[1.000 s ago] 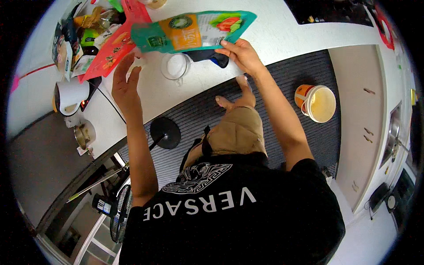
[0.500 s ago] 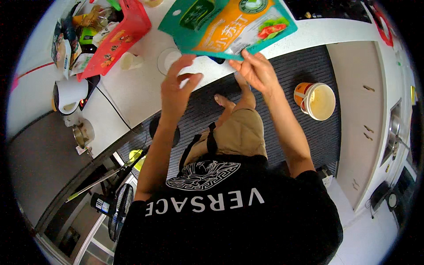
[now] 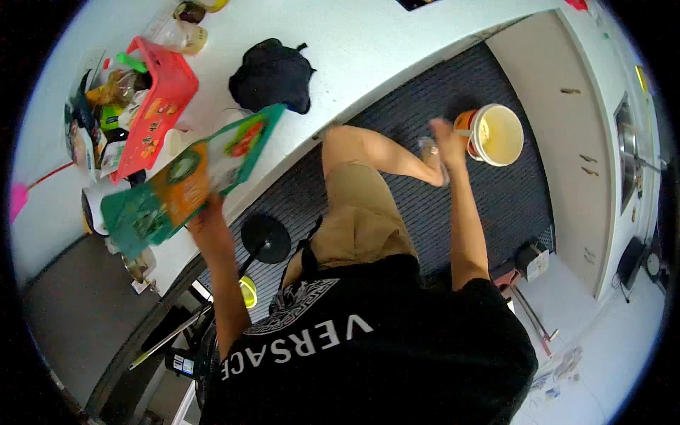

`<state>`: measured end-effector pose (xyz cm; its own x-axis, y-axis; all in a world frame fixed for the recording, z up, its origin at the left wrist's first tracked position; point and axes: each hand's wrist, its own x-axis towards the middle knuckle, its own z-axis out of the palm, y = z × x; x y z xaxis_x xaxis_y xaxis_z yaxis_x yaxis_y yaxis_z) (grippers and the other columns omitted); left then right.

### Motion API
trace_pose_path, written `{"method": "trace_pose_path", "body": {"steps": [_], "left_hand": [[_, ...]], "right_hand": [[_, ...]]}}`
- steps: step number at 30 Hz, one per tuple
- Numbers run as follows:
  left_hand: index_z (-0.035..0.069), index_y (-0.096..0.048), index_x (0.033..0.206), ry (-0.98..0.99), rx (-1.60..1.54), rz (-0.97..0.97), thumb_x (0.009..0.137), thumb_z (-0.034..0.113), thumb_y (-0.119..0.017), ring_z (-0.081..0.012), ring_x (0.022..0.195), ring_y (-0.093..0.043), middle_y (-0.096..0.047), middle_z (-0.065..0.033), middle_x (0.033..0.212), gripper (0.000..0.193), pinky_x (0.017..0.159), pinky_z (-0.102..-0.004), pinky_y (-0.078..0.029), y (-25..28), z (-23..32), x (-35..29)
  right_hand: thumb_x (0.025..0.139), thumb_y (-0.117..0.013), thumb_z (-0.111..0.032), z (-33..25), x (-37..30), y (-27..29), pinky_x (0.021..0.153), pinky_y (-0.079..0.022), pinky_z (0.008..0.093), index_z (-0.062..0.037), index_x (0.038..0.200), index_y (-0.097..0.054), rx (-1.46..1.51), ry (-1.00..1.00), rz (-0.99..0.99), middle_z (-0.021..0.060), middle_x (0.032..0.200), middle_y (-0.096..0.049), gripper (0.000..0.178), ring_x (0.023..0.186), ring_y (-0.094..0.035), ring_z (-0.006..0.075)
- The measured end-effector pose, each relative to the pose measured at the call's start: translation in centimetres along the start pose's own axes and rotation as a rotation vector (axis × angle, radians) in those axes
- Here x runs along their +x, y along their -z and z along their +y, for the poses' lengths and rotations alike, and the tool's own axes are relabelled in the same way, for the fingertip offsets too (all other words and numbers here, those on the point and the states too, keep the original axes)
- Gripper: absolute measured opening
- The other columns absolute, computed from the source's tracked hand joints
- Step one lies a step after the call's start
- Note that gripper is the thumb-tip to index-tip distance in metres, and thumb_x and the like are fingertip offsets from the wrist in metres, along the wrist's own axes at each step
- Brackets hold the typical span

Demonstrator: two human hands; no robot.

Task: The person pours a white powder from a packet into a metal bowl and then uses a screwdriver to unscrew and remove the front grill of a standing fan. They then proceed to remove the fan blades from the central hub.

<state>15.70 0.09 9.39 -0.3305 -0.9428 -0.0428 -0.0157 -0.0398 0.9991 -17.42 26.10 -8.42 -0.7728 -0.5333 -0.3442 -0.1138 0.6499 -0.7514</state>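
Observation:
My left hand (image 3: pixel 207 214) grips the lower edge of a large flat food pouch (image 3: pixel 185 185), green with an orange band and a food picture. The pouch is tilted over the left part of the white counter, in front of the red basket. My right hand (image 3: pixel 448 140) hangs low over the dark mat, just left of a white and orange bucket (image 3: pixel 499 136). Motion smears its fingers, so I cannot tell what they hold or whether they touch the bucket. Some pale matter shows inside the bucket.
A red basket (image 3: pixel 164 92) full of packets stands at the counter's left, with a plastic cup (image 3: pixel 183 37) behind it. A crumpled black cloth (image 3: pixel 271 74) lies on the white counter (image 3: pixel 354 64). On the ribbed mat (image 3: pixel 304 188) stands a round black base (image 3: pixel 265 239). White cabinets line the right.
The pouch has swung left and down, passing from my right hand to my left. My right hand has dropped right toward the bucket. The view has shifted, showing the black cloth.

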Motion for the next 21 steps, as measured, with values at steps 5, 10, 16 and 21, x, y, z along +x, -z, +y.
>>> {"method": "trace_pose_path", "body": {"steps": [5,10,16,21], "left_hand": [[-0.004,-0.051,0.109,0.154,0.221,0.077,0.088,0.006,-0.051,-0.0162,0.096,-0.054,-0.055,-0.0079,0.107,0.024,0.087,-0.0322,-0.045,0.5,0.7,0.0],[-0.004,-0.053,0.107,0.071,0.171,0.100,0.088,0.009,-0.052,-0.0150,0.094,-0.054,-0.056,-0.0069,0.104,0.023,0.085,-0.0305,-0.046,-0.2,-0.6,-0.7],[-0.002,-0.057,0.104,0.087,0.142,0.064,0.087,0.011,-0.055,-0.0116,0.088,-0.056,-0.060,-0.0041,0.095,0.021,0.078,-0.0286,-0.046,-4.8,-1.1,-5.3],[-0.003,-0.058,0.103,0.077,0.025,0.061,0.086,0.012,-0.056,-0.0123,0.084,-0.058,-0.061,-0.0046,0.094,0.023,0.077,-0.0286,-0.047,-6.1,-1.4,-8.6]], "right_hand": [[0.082,-0.054,-0.037,20.7,-5.0,-5.0,0.080,-0.043,0.0405,-0.0019,0.105,-0.053,-0.949,0.150,-0.190,0.0207,0.116,-0.051,0.042,0.098,-0.053,0.0312],[0.083,-0.040,-0.063,19.5,-12.2,-11.8,0.090,-0.041,0.0390,0.0001,0.124,-0.046,0.803,-0.851,-0.326,0.0163,0.124,-0.050,0.076,0.110,-0.050,0.0274],[0.085,-0.049,-0.047,8.7,-7.1,-6.7,0.082,-0.044,0.0311,0.0009,0.110,-0.058,0.121,-0.368,-0.447,0.0152,0.104,-0.062,0.054,0.096,-0.059,0.0248],[0.086,-0.055,-0.029,3.2,-4.3,0.5,0.082,-0.042,0.0273,0.0006,0.110,-0.058,0.093,0.141,-0.342,0.0121,0.101,-0.063,0.038,0.094,-0.057,0.0187]]}}
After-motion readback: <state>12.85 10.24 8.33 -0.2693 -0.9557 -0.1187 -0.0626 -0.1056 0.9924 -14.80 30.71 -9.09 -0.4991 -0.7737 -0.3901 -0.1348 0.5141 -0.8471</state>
